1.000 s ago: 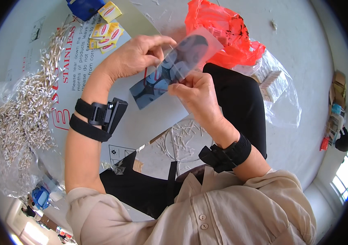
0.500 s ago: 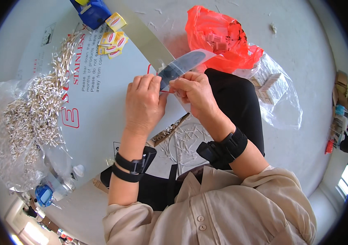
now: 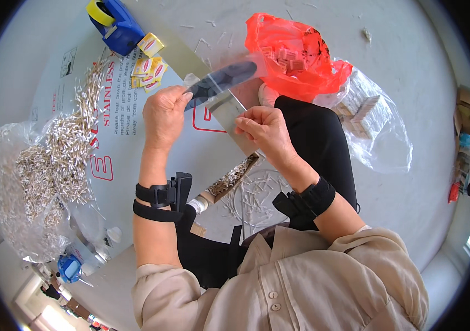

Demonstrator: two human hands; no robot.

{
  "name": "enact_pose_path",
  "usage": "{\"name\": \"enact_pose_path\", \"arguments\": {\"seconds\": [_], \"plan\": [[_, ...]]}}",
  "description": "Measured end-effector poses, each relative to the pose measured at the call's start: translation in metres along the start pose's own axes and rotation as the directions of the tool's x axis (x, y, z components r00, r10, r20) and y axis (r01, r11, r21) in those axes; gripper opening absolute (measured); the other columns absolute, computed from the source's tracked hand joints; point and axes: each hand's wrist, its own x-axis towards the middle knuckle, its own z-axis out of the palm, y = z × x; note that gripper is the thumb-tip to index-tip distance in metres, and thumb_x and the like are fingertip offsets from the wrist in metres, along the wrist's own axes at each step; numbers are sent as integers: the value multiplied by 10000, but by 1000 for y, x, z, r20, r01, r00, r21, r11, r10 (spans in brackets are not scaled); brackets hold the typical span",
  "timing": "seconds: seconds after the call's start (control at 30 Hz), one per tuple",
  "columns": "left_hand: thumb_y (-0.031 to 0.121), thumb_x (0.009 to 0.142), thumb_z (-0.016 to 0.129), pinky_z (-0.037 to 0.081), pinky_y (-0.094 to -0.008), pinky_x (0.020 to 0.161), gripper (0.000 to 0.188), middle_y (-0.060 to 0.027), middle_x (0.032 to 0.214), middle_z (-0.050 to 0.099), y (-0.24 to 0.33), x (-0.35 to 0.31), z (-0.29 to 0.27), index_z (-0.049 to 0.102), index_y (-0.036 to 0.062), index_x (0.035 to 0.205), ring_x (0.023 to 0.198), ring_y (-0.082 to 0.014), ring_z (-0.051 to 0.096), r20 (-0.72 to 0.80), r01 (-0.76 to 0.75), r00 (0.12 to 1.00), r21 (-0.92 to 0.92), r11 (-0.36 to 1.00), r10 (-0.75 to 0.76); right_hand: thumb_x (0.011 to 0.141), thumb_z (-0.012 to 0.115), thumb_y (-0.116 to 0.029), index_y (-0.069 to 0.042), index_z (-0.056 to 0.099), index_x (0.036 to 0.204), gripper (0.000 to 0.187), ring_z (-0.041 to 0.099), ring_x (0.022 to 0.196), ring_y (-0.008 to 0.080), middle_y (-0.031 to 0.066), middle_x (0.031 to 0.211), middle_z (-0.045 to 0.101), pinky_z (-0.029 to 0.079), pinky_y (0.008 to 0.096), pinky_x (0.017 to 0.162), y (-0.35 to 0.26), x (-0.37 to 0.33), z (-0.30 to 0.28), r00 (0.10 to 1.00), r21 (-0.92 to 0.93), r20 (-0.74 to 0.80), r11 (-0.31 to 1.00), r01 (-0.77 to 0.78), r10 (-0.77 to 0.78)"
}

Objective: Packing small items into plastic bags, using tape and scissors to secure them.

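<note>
My left hand (image 3: 164,113) is closed, its thumb and fingers pinching one end of a long dark blue strip in clear plastic film (image 3: 225,77). The strip is smeared by motion, and its rounded far end points up and right over the table edge. My right hand (image 3: 263,129) is closed too, thumb against fingers, lower down and apart from the strip. Whatever it may hold is too small to see. Beyond my left hand lie several small yellow packets (image 3: 149,74) and a little yellow box (image 3: 150,44).
Cotton swabs (image 3: 61,160) lie heaped in and beside a clear bag on the table (image 3: 130,143) at left. A blue tape dispenser (image 3: 122,33) stands at the far side. On the right are a red plastic bag (image 3: 323,74) and a clear bag of white boxes (image 3: 367,116). A swab-filled carton (image 3: 232,179) is below.
My hands have come apart. My left hand has moved left and up, drawing the dark strip with it out of my right hand's reach. My right hand has shifted slightly down.
</note>
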Motion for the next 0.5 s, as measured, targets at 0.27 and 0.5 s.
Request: {"name": "enact_pose_path", "arguments": {"seconds": [0.27, 0.5], "plan": [[108, 789, 641, 385, -317, 512, 114, -143, 602, 502, -11, 14, 0, 614, -1, 809, 515, -246, 469, -54, -3, 999, -44, 999, 1, 854, 612, -83, 33, 642, 805, 130, 450, 499, 41, 32, 650, 617, 329, 196, 442, -1, 4, -1, 1000, -84, 13, 996, -6, 7], [74, 789, 646, 372, -302, 510, 96, -116, 581, 486, -3, 17, -8, 604, -12, 788, 505, -187, 432, -169, -110, 981, -92, 990, 94, 853, 613, -89, 31, 642, 804, 132, 450, 487, 44, 32, 645, 613, 330, 195, 437, -2, 5, -2, 1000, -63, 13, 998, -27, 27]]}}
